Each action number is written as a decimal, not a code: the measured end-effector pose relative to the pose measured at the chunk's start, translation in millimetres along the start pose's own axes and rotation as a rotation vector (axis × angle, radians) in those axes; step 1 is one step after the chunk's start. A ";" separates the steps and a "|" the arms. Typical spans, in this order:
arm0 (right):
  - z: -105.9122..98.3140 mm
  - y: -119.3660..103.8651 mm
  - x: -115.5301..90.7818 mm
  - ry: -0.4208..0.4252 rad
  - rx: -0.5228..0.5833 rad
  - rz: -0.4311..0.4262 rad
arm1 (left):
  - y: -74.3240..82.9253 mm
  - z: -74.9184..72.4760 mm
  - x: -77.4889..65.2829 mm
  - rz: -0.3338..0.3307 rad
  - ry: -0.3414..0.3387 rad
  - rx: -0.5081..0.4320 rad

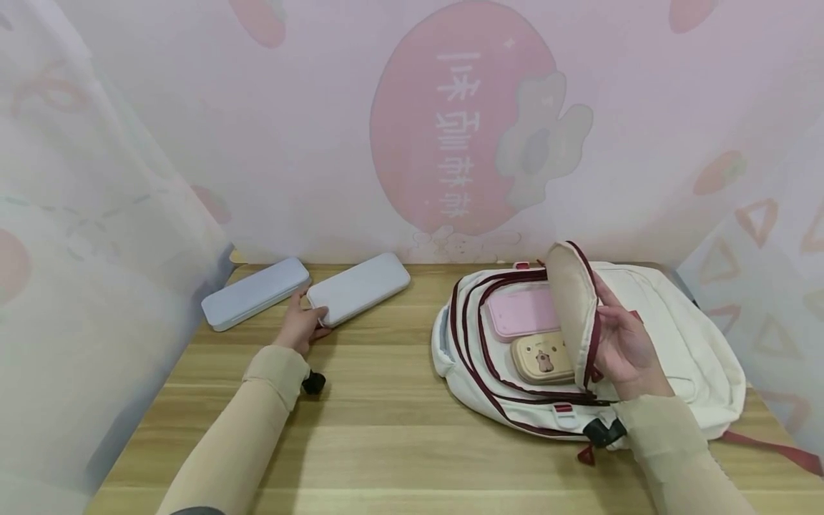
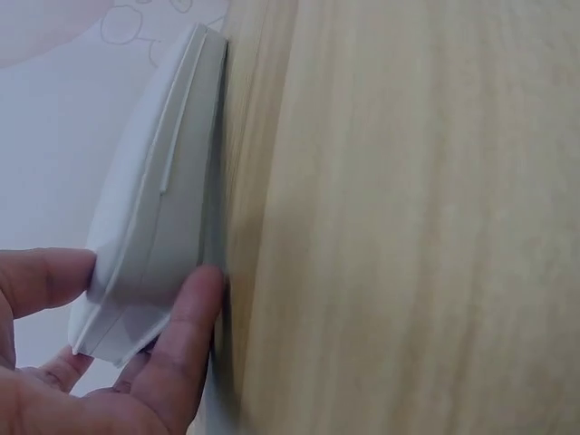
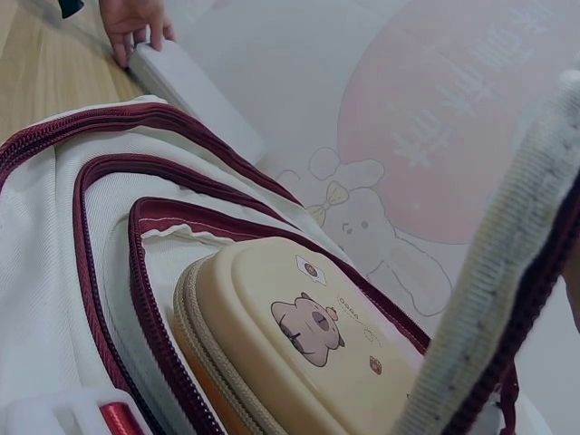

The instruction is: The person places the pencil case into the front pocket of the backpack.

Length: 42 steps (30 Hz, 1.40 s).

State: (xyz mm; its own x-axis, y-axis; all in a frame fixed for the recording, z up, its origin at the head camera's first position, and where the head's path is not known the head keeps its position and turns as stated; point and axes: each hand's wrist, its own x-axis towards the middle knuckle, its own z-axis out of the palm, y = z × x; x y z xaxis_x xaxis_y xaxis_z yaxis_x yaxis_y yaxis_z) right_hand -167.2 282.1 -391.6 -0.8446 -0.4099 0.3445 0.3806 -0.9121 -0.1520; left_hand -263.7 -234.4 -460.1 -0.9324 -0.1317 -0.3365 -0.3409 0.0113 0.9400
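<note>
My left hand [image 1: 299,325] grips the near-left end of a flat white case [image 1: 360,286] on the table. In the left wrist view, the thumb and fingers close round the end of this case [image 2: 149,245], which sits tilted at the wood surface. To the right lies a white backpack [image 1: 682,329] with dark red zippers. My right hand [image 1: 627,350] holds its front pocket flap [image 1: 573,307] upright, some fingers hidden behind it. Inside the open pocket are a pink case [image 1: 521,312] and a cream zip case [image 1: 541,357] with a cartoon animal [image 3: 308,328].
A second pale case, bluish-white [image 1: 255,293], lies left of the left hand. Behind the wooden table [image 1: 360,443] hangs a printed curtain [image 1: 322,143]. A red strap [image 1: 779,450] trails from the backpack at the right, and a buckle [image 1: 566,413] sits on its near side.
</note>
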 end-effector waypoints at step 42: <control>-1.0 -0.9 0.5 -0.025 0.027 0.001 | 9.7 -12.4 -19.4 0.009 -0.069 -0.244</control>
State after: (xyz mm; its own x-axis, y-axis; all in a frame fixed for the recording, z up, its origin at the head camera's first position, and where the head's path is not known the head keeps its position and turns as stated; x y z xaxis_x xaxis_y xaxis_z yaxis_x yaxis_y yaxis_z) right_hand -168.3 282.7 -392.2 -0.8347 -0.4100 0.3677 0.3917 -0.9113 -0.1271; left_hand -247.3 -244.0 -443.8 -0.9442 -0.0649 -0.3229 -0.3010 -0.2281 0.9260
